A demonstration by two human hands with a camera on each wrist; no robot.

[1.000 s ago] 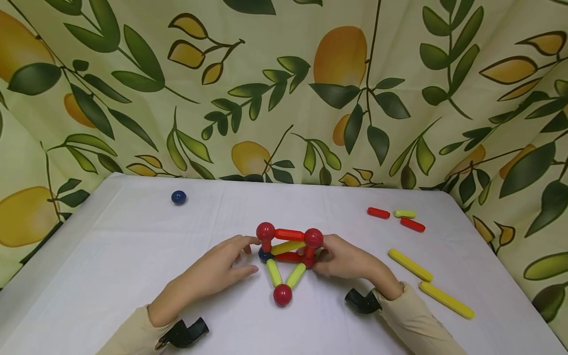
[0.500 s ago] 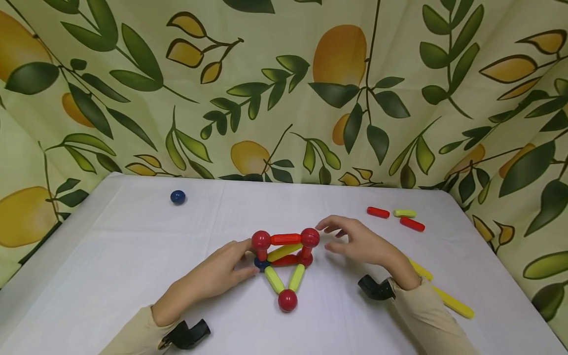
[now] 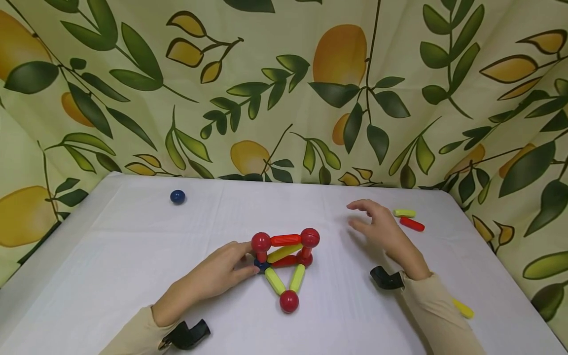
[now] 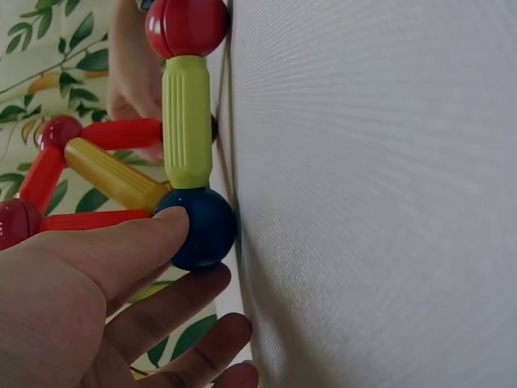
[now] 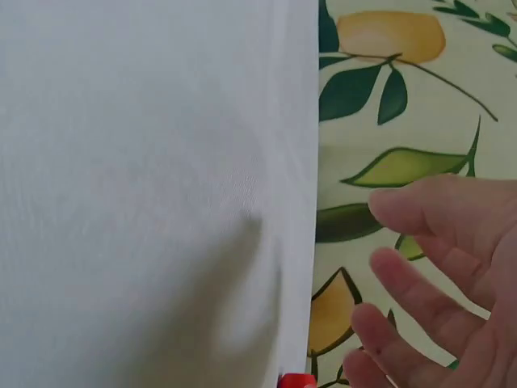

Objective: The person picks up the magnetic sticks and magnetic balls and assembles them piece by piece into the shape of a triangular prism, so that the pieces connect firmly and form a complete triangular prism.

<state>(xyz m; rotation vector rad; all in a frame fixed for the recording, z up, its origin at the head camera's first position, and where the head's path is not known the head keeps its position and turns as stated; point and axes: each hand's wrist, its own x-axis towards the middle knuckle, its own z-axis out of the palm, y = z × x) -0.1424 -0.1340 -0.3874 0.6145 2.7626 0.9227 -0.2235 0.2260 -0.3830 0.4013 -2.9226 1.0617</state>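
On white table [image 3: 133,256], my left hand [image 3: 222,273] steadies dark blue ball [image 4: 198,228] of red-and-yellow rod-and-ball frame [image 3: 284,261], fingers resting against it; right hand [image 3: 383,231], fingers loose and empty, near short red plastic rod [image 3: 411,224], likely next piece.

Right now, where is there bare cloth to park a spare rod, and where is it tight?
Bare: between the blue ball and the rod-and-ball frame, and between the frame and the right hand. Crowded: around the yellow-green rod and red rod.

Your toy frame [image 3: 284,259] mixes red balls, one dark blue ball, red and yellow-green rods; white table [image 3: 133,256]; leaf-and-lemon-print curtain [image 3: 284,88] at twelve o'clock.
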